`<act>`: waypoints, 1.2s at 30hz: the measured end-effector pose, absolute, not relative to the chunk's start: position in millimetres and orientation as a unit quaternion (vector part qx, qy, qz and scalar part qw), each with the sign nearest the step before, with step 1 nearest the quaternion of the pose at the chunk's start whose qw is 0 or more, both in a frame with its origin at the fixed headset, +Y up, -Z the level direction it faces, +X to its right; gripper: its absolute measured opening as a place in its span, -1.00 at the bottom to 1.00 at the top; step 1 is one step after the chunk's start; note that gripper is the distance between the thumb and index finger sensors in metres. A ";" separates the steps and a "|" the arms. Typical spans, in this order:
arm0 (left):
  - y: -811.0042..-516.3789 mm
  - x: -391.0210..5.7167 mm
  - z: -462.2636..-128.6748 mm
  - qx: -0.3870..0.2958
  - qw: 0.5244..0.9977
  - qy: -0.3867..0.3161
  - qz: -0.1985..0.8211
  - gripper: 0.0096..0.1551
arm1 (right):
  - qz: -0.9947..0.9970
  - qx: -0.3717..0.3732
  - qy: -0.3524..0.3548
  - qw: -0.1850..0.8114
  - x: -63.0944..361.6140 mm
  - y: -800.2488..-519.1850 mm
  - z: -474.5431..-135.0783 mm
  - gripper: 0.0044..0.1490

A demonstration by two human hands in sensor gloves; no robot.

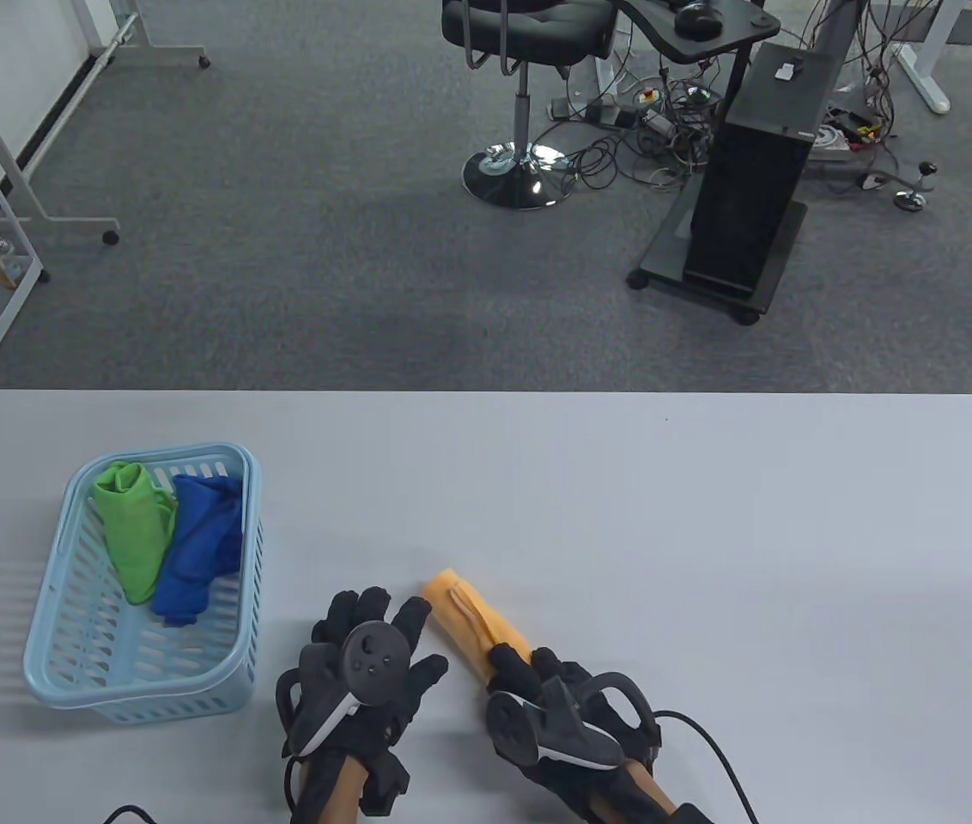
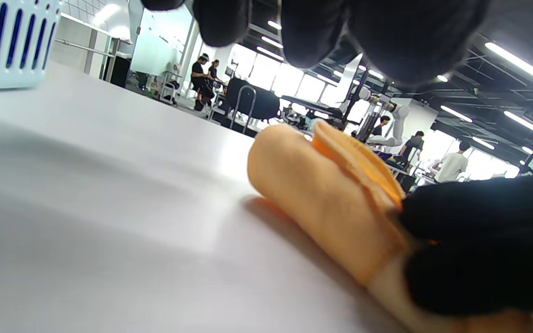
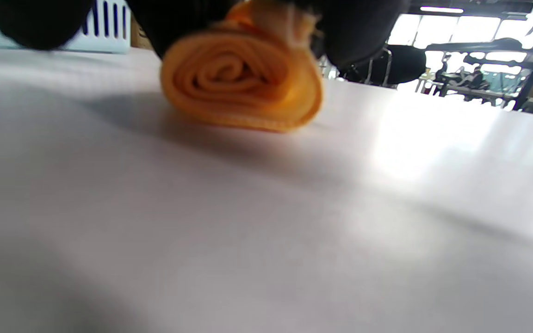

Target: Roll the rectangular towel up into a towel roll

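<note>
An orange towel, rolled into a tight roll, lies on the white table near the front edge. Its spiral end faces the right wrist camera. My right hand grips the near end of the roll, fingers curled over it. My left hand hovers just left of the roll with fingers spread and straight, holding nothing. In the left wrist view the roll lies on the table below my left fingertips.
A light blue plastic basket stands at the left of the table, holding a green towel and a blue towel. Its wall shows in the wrist views. Beyond the table are carpet, a chair and a black stand.
</note>
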State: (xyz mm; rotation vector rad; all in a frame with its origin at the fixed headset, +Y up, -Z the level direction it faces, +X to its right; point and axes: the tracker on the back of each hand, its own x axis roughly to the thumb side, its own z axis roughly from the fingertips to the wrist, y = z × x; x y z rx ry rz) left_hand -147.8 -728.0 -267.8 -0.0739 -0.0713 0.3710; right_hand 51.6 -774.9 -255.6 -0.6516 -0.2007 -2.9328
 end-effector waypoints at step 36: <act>-736.2 -139.0 -267.8 -0.095 0.980 -0.064 0.164 0.09 | -0.935 0.265 -0.227 0.064 384.9 -772.7 -332.3 0.14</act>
